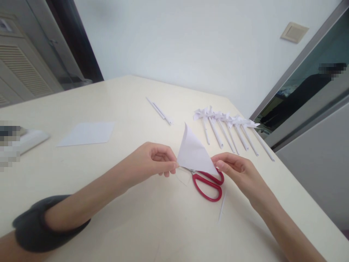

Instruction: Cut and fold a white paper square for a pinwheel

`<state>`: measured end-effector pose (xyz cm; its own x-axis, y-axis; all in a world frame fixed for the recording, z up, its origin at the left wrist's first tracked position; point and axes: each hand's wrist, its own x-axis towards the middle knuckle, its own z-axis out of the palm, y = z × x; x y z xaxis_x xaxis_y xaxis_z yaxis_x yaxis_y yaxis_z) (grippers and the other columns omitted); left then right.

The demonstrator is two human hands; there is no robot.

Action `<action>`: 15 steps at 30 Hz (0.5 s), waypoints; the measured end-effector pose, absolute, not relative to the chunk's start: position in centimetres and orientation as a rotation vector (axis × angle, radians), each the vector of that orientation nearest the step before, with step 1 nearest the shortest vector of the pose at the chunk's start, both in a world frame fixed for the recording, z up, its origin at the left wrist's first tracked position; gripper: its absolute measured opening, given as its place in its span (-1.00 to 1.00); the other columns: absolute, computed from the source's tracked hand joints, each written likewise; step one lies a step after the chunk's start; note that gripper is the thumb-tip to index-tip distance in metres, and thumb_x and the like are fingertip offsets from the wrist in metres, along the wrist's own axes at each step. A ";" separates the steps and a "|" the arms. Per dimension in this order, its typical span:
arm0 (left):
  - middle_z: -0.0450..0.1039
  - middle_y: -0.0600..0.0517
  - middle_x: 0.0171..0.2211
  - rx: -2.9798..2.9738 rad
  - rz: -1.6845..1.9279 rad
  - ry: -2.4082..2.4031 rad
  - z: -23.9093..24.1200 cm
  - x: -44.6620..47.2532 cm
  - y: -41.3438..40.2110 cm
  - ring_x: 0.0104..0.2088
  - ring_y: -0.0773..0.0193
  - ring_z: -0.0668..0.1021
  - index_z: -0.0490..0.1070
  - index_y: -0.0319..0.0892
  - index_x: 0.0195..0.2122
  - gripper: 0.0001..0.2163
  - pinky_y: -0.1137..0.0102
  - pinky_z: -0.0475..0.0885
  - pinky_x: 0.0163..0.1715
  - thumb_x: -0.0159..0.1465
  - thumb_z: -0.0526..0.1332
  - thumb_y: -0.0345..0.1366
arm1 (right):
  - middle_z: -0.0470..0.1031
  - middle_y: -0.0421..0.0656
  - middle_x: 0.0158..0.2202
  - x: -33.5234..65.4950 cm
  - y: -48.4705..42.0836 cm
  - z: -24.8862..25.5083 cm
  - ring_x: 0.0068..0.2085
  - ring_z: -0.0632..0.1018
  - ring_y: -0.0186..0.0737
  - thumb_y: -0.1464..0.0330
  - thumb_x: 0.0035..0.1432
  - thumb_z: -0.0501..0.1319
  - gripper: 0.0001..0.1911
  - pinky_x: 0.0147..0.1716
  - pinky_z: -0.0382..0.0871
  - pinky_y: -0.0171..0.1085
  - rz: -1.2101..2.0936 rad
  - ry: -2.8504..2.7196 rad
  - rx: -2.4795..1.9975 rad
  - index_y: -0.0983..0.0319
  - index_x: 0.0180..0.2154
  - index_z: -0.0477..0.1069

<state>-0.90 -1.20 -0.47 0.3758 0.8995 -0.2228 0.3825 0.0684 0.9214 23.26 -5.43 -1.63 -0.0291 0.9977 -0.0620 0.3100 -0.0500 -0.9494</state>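
Between my hands is a white sheet of paper (195, 151) folded into a triangle, its tip pointing up and away from me. My left hand (160, 160) pinches its left corner between thumb and fingers. At the right corner, my right hand (234, 167) grips the paper edge with thumb and fingertips. Red-handled scissors (208, 187) lie on the table just under and in front of the paper, which hides their blades in part. Thin paper strips (222, 207) lie close to the scissors.
Several paper pinwheels on rolled sticks (226, 120) lie in a row at the back right. Rolled paper sticks (159, 111) rest at the back middle. Flat paper (88, 133) lies to the left, near a blurred white object (29, 142) at the edge. A wall (191, 43) borders the table (114, 229).
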 end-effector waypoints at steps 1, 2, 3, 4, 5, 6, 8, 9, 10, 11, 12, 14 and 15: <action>0.50 0.12 -0.58 1.514 0.554 1.177 -0.5 -0.8 -1.3 -0.54 0.40 0.46 0.45 -0.16 -0.58 -0.90 0.52 0.30 -0.52 0.06 0.29 -0.34 | 0.54 -0.18 -0.30 23.3 -5.5 -1.5 -0.30 0.46 -0.29 0.23 0.15 0.27 -0.82 -0.29 0.29 -0.33 1.125 -1.436 -1.450 0.20 -0.30 0.51; 0.50 0.12 -0.58 1.509 0.523 1.152 -0.6 -0.8 -1.4 -0.54 0.39 0.46 0.45 -0.16 -0.59 -0.90 0.52 0.30 -0.53 0.06 0.29 -0.34 | 0.53 -0.18 -0.31 23.2 -5.5 -1.4 -0.31 0.46 -0.30 0.22 0.15 0.27 -0.81 -0.30 0.29 -0.33 1.141 -1.432 -1.434 0.20 -0.29 0.51; 0.51 0.12 -0.58 1.508 0.487 1.129 -0.7 -0.7 -1.5 -0.55 0.39 0.47 0.44 -0.16 -0.59 -0.89 0.52 0.30 -0.54 0.05 0.28 -0.34 | 0.52 -0.20 -0.35 23.2 -5.5 -1.3 -0.35 0.45 -0.31 0.21 0.15 0.27 -0.81 -0.33 0.30 -0.34 1.162 -1.429 -1.417 0.20 -0.31 0.51; 0.51 0.12 -0.59 1.511 0.450 1.112 -0.9 -0.6 -1.6 -0.55 0.38 0.47 0.44 -0.16 -0.59 -0.89 0.51 0.30 -0.54 0.05 0.28 -0.33 | 0.49 -0.21 -0.40 23.1 -5.6 -1.3 -0.40 0.44 -0.33 0.22 0.14 0.28 -0.82 -0.37 0.30 -0.34 1.187 -1.429 -1.400 0.20 -0.34 0.51; 0.51 0.12 -0.59 1.517 0.416 1.100 -1.1 -0.5 -1.7 -0.55 0.38 0.48 0.44 -0.15 -0.60 -0.89 0.51 0.31 -0.54 0.05 0.28 -0.32 | 0.46 -0.23 -0.45 23.1 -5.6 -1.4 -0.43 0.42 -0.35 0.23 0.14 0.28 -0.83 -0.41 0.29 -0.35 1.216 -1.431 -1.386 0.21 -0.38 0.50; 0.51 0.12 -0.59 1.524 0.387 1.093 -1.2 -0.5 -1.8 -0.55 0.37 0.48 0.44 -0.15 -0.60 -0.89 0.51 0.32 -0.54 0.05 0.29 -0.31 | 0.43 -0.24 -0.49 23.0 -5.6 -1.5 -0.46 0.40 -0.37 0.24 0.13 0.29 -0.82 -0.45 0.28 -0.36 1.247 -1.432 -1.376 0.22 -0.42 0.48; 0.51 0.12 -0.59 1.536 0.350 1.082 -1.5 -0.4 -1.9 -0.55 0.37 0.49 0.45 -0.15 -0.59 -0.89 0.50 0.33 -0.54 0.05 0.29 -0.29 | 0.39 -0.25 -0.54 22.9 -5.6 -1.7 -0.50 0.37 -0.38 0.25 0.13 0.29 -0.79 -0.53 0.26 -0.37 1.306 -1.432 -1.365 0.23 -0.47 0.44; 0.51 0.12 -0.59 1.542 0.339 1.078 -1.6 -0.4 -1.9 -0.55 0.37 0.49 0.45 -0.15 -0.58 -0.89 0.50 0.33 -0.54 0.05 0.29 -0.28 | 0.37 -0.25 -0.55 22.9 -5.6 -1.9 -0.52 0.36 -0.38 0.24 0.13 0.29 -0.77 -0.56 0.26 -0.38 1.330 -1.432 -1.361 0.23 -0.48 0.43; 0.51 0.12 -0.59 1.548 0.329 1.076 -1.6 -0.4 -1.9 -0.54 0.37 0.49 0.45 -0.15 -0.58 -0.88 0.51 0.33 -0.54 0.06 0.29 -0.28 | 0.36 -0.25 -0.56 22.8 -5.6 -2.0 -0.53 0.36 -0.38 0.22 0.12 0.30 -0.76 -0.59 0.26 -0.38 1.351 -1.430 -1.357 0.24 -0.48 0.42; 0.51 0.12 -0.59 1.554 0.318 1.073 -1.6 -0.4 -1.9 -0.54 0.37 0.49 0.45 -0.15 -0.57 -0.89 0.51 0.33 -0.54 0.06 0.29 -0.28 | 0.36 -0.25 -0.57 22.8 -5.6 -2.1 -0.54 0.36 -0.38 0.21 0.10 0.31 -0.75 -0.61 0.27 -0.39 1.365 -1.429 -1.351 0.24 -0.47 0.42; 0.51 0.12 -0.58 1.559 0.304 1.066 -1.5 -0.4 -1.9 -0.53 0.37 0.50 0.45 -0.16 -0.56 -0.89 0.52 0.34 -0.53 0.06 0.29 -0.28 | 0.36 -0.25 -0.57 22.7 -5.6 -2.2 -0.54 0.37 -0.38 0.21 0.09 0.32 -0.75 -0.62 0.28 -0.39 1.374 -1.426 -1.343 0.24 -0.48 0.42; 0.52 0.11 -0.56 1.564 0.271 1.038 -1.3 -0.4 -1.8 -0.51 0.38 0.51 0.46 -0.17 -0.54 -0.90 0.52 0.36 -0.50 0.07 0.29 -0.29 | 0.36 -0.26 -0.57 22.6 -5.6 -2.3 -0.55 0.37 -0.39 0.21 0.08 0.34 -0.73 -0.64 0.29 -0.41 1.377 -1.417 -1.330 0.25 -0.49 0.40; 0.52 0.11 -0.55 1.566 0.260 1.028 -1.2 -0.4 -1.8 -0.51 0.38 0.51 0.45 -0.18 -0.53 -0.89 0.52 0.37 -0.49 0.08 0.29 -0.29 | 0.36 -0.26 -0.58 22.6 -5.6 -2.4 -0.56 0.37 -0.40 0.22 0.08 0.34 -0.73 -0.66 0.28 -0.42 1.374 -1.413 -1.324 0.24 -0.50 0.38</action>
